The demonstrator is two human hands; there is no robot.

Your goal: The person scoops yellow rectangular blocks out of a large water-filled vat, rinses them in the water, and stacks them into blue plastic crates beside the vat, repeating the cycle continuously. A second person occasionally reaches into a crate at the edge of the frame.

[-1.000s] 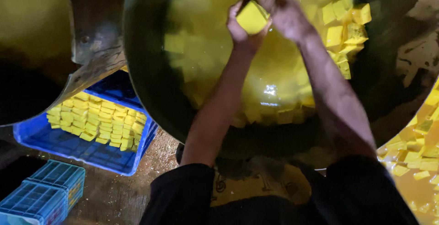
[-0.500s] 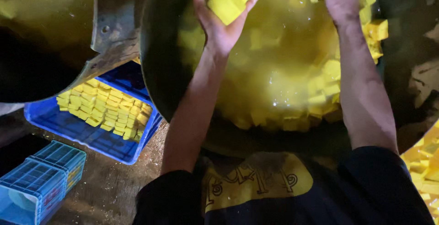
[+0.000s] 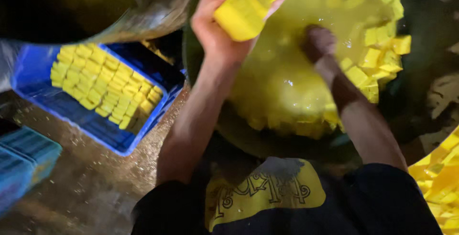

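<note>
Yellow blocks in hand (image 3: 246, 5): a small stack of bright yellow, roughly square-edged blocks is held above the left rim of the vat; the faces are smooth and wet-looking, the edges softened by blur.
Left hand (image 3: 217, 29): it is raised and clenched around the stack, fingers wrapped behind it, thumb side toward the camera.
Right hand (image 3: 319, 41): it is lowered into the yellow liquid at the wrist; whether it is closed on anything cannot be told, as the fingers are submerged.
Vat (image 3: 406, 96): a large dark round vessel is filled with cloudy yellow liquid (image 3: 282, 82).
Floating blocks (image 3: 377, 58): many similar yellow cubes are crowded along the right side of the vat, just beside the right hand.
Blue crate (image 3: 95, 120): it is set on the wet floor to the left, well apart from the hands.
Crate contents (image 3: 105, 84): yellow blocks are laid in tidy rows.
</note>
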